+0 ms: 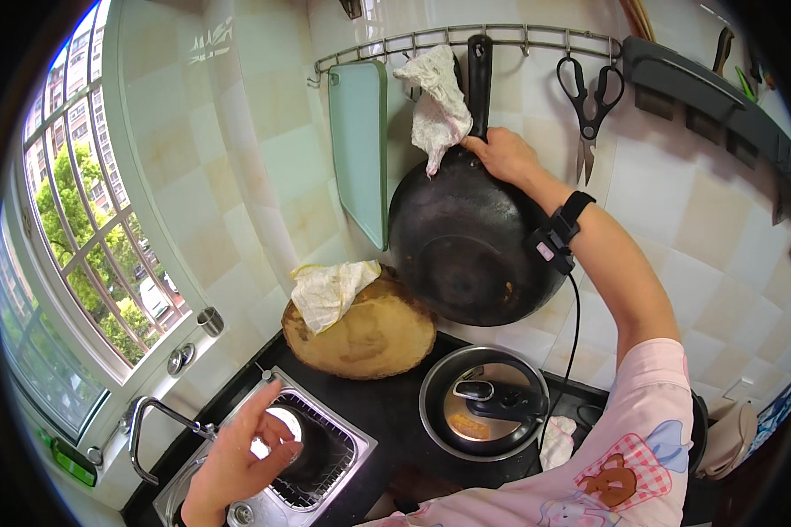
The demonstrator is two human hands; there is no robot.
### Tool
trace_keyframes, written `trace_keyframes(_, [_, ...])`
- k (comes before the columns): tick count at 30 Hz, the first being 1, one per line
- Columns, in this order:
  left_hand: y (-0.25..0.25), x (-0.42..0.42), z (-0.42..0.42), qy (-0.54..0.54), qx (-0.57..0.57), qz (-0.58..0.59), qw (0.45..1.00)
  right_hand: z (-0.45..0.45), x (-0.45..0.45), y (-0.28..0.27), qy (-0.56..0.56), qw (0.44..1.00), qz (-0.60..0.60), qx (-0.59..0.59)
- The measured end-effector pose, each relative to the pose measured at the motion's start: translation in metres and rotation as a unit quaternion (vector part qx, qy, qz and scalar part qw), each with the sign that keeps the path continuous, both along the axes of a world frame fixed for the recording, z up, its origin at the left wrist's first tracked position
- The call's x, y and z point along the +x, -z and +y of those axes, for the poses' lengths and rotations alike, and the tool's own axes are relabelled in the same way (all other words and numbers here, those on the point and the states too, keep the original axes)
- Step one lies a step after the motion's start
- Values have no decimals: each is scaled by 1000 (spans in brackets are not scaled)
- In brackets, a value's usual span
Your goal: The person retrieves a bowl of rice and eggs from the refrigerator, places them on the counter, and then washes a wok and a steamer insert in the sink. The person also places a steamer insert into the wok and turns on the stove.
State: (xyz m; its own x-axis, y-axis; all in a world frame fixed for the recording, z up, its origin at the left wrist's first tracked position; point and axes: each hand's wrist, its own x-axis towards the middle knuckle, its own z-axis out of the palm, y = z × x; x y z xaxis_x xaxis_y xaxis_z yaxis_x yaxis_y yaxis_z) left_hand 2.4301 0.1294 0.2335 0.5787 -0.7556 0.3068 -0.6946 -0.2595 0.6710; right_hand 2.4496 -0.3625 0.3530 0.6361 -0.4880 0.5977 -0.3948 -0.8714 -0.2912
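Note:
My right hand [505, 155] grips the base of the black handle [479, 82] of a dark wok [478, 257]. The wok's outer bottom faces me, and its handle reaches up to a metal hanging rail [428, 43] on the tiled wall. A crumpled white cloth [440, 99] hangs beside the handle, close to my fingertips. Lower left, my left hand [247, 448] is over a stainless steel sink [362, 458], holding nothing, its fingers bent and apart. Partly behind that hand, a dark pot [313, 438] sits in the sink's wire basket.
A green cutting board [359, 151] and black kitchen scissors [588, 109] hang from the rail. On the black counter, a round wooden chopping block [382, 336] bears a cloth [333, 290]. Right of it stands a pressure cooker [484, 402]. A curved faucet [142, 428] rises beside the sink.

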Motion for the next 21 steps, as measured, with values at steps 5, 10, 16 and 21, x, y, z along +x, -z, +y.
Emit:
trace_keyframes(5, [6, -5, 16, 7, 21, 22, 1000, 14, -12, -15, -33, 999, -12, 10])
trace_keyframes(10, [22, -5, 51, -27, -41, 41, 998, 37, -27, 2, -60, 998, 11, 36])
trace_keyframes(16, [38, -5, 94, -26, -74, 114, 990, 87, -70, 30, -47, 999, 9, -1])
trace_keyframes(21, [59, -9, 151, -13, -109, 192, 975, 171, -102, 31, -91, 995, -31, 37])
